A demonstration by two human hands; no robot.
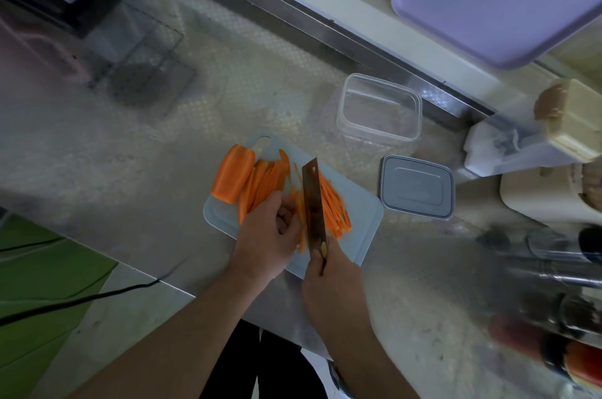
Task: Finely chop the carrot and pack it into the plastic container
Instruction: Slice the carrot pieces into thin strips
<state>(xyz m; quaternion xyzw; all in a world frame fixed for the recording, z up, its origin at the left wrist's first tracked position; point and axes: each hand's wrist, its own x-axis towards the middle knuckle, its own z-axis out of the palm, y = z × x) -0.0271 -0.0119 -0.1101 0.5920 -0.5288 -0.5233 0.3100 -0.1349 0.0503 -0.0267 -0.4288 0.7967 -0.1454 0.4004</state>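
Note:
A pale blue cutting board [361,219] lies on the steel counter. On it sit a thick carrot chunk [232,177], a stack of carrot slices [264,183] and thin carrot strips [335,206]. My left hand [267,239] has its fingers curled down on the slices, holding them against the board. My right hand [329,281] grips the handle of a cleaver [313,206], whose blade stands edge-down between the slices and the cut strips. A clear plastic container [381,107] stands open beyond the board, with nothing inside. Its grey lid [417,190] lies to the right of the board.
A lilac board [501,1] leans at the back right. Cream appliances [553,138] and blurred jars [553,317] crowd the right side. A wire rack [143,69] sits at the back left. A black cable [81,297] runs off the counter's front edge.

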